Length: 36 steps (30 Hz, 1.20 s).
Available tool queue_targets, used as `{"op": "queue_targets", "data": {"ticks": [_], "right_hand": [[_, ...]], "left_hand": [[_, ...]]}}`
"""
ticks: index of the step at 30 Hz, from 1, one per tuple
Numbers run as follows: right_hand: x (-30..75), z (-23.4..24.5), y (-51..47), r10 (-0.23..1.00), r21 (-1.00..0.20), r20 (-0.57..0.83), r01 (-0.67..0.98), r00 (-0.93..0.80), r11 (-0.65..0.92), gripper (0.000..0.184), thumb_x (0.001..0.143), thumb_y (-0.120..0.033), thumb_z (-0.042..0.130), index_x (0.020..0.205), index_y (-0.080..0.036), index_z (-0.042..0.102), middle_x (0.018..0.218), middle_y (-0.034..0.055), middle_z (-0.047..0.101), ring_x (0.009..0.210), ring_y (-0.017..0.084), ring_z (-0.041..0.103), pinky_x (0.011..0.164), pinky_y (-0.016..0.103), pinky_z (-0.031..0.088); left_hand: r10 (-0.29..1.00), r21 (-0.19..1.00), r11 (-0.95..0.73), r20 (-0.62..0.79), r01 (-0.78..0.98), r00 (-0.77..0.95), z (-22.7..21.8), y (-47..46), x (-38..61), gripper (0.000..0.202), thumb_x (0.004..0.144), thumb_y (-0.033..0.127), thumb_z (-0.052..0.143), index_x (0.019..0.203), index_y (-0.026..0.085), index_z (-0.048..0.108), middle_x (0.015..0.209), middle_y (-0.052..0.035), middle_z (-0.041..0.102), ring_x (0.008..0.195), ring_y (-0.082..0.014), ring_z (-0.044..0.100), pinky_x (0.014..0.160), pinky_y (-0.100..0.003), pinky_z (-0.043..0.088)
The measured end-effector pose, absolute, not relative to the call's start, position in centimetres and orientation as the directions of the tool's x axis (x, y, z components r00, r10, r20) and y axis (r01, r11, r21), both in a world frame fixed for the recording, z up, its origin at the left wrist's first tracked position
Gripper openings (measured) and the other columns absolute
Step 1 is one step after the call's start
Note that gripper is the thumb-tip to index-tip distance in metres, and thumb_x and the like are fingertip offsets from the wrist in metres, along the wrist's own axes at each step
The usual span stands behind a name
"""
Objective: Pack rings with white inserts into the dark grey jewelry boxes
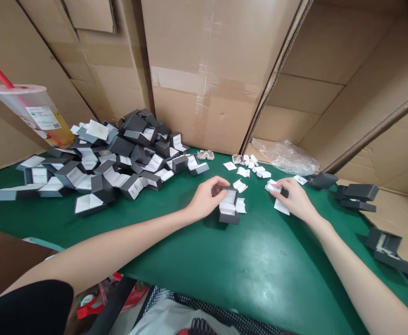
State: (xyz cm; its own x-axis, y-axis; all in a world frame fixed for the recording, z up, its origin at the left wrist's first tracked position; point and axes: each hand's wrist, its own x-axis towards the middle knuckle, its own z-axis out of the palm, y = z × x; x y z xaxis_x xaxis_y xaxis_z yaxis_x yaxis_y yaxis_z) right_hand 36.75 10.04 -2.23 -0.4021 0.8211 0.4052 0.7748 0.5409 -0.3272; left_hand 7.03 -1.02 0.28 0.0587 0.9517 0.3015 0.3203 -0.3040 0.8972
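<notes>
My left hand [207, 197] is closed on the upper edge of an open black jewellery box [228, 209] with a white lining, thumb against its side. To the right, my right hand [293, 197] pinches a small white insert [273, 187] just above the table. Below those fingers lies a flat white piece [281, 207]. White folded inserts [240, 186] are scattered between and beyond my hands, and one white piece [241, 205] sits against the box's right side.
A large heap of open black boxes [120, 146] covers the left of the green table [260, 270]. Behind it stands a drink cup [36, 111] with a red straw. Clear plastic [291, 156] lies at the back; more black boxes [359, 193] are at right. Cardboard walls [207, 56] enclose the table.
</notes>
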Motion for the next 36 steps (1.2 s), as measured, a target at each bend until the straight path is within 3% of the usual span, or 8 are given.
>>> {"op": "queue_targets", "data": {"ticks": [7,12,17,20,23,26,29,36], "right_hand": [[37.0,-1.1,5.3,0.883,-0.510,0.322,0.723,-0.342,0.466,0.038,0.078,-0.047,0.061,0.105,-0.021,0.055,0.107,0.0086,0.063,0.088,0.023,0.060,0.081,0.040,0.049],[34.9,-0.3,4.1,0.860,-0.525,0.321,0.682,-0.396,0.510,0.033,0.078,-0.042,0.062,0.104,-0.022,0.056,0.104,0.0078,0.064,0.089,0.024,0.060,0.080,0.041,0.049],[32.4,0.6,1.9,0.751,-0.531,0.447,0.531,-0.485,0.660,0.020,0.080,-0.032,0.063,0.097,-0.024,0.057,0.110,0.0069,0.062,0.103,0.025,0.057,0.089,0.044,0.045],[31.1,1.4,0.6,0.684,-0.543,0.504,0.423,-0.527,0.726,0.015,0.081,-0.027,0.063,0.095,-0.024,0.058,0.109,0.0063,0.063,0.102,0.023,0.057,0.089,0.043,0.045],[30.4,2.2,-0.4,0.577,-0.461,0.630,0.347,-0.520,0.817,0.016,0.080,-0.020,0.063,0.095,-0.023,0.059,0.107,0.0071,0.063,0.099,0.022,0.058,0.085,0.041,0.047],[30.0,2.5,-1.1,0.455,-0.342,0.693,0.300,-0.559,0.890,0.022,0.078,-0.013,0.064,0.098,-0.022,0.059,0.108,0.0087,0.063,0.098,0.022,0.057,0.081,0.040,0.049],[29.7,2.4,-1.6,0.381,-0.283,0.665,0.255,-0.643,0.925,0.026,0.079,-0.010,0.062,0.102,-0.021,0.058,0.111,0.0104,0.062,0.097,0.022,0.057,0.080,0.040,0.050],[29.4,1.9,-1.4,0.367,-0.241,0.608,0.277,-0.704,0.930,0.020,0.083,-0.013,0.058,0.102,-0.020,0.060,0.112,0.0110,0.062,0.097,0.022,0.056,0.080,0.042,0.049]], "left_hand": [[0.962,0.918,-0.259,0.218,0.299,0.165,1.0,-0.5,6.2,0.025,0.074,0.021,0.059,0.099,0.016,0.058,0.095,-0.0046,0.060,0.066,-0.0099,0.049,0.063,-0.024,0.043],[0.953,0.901,-0.288,0.236,0.324,0.188,0.9,-0.4,5.9,0.024,0.075,0.022,0.059,0.099,0.016,0.059,0.096,-0.0040,0.060,0.066,-0.0095,0.049,0.067,-0.025,0.045],[0.945,0.873,-0.327,0.290,0.362,0.154,0.9,-0.8,6.3,0.022,0.078,0.024,0.057,0.098,0.016,0.058,0.088,-0.0034,0.058,0.066,-0.0106,0.049,0.061,-0.023,0.044],[0.920,0.838,-0.392,0.352,0.380,0.173,1.3,-1.5,6.7,0.023,0.081,0.025,0.055,0.102,0.016,0.056,0.095,-0.0051,0.056,0.070,-0.0113,0.050,0.060,-0.022,0.045],[0.893,0.800,-0.443,0.358,0.404,0.271,1.9,-2.1,6.9,0.027,0.083,0.030,0.055,0.107,0.019,0.054,0.104,-0.0063,0.054,0.077,-0.0134,0.051,0.058,-0.021,0.044],[0.859,0.789,-0.458,0.275,0.410,0.431,2.5,-2.1,6.5,0.048,0.079,0.037,0.063,0.121,0.022,0.047,0.111,-0.0073,0.050,0.083,-0.0151,0.051,0.058,-0.021,0.042],[0.806,0.805,-0.429,0.136,0.410,0.576,3.0,-1.9,5.8,0.074,0.071,0.041,0.071,0.133,0.024,0.035,0.102,-0.0054,0.051,0.079,-0.0147,0.051,0.063,-0.024,0.043],[0.745,0.750,-0.479,0.073,0.456,0.663,3.1,-1.9,5.4,0.104,0.060,0.040,0.079,0.142,0.027,0.017,0.095,-0.0037,0.051,0.078,-0.0166,0.050,0.066,-0.027,0.043]]}}
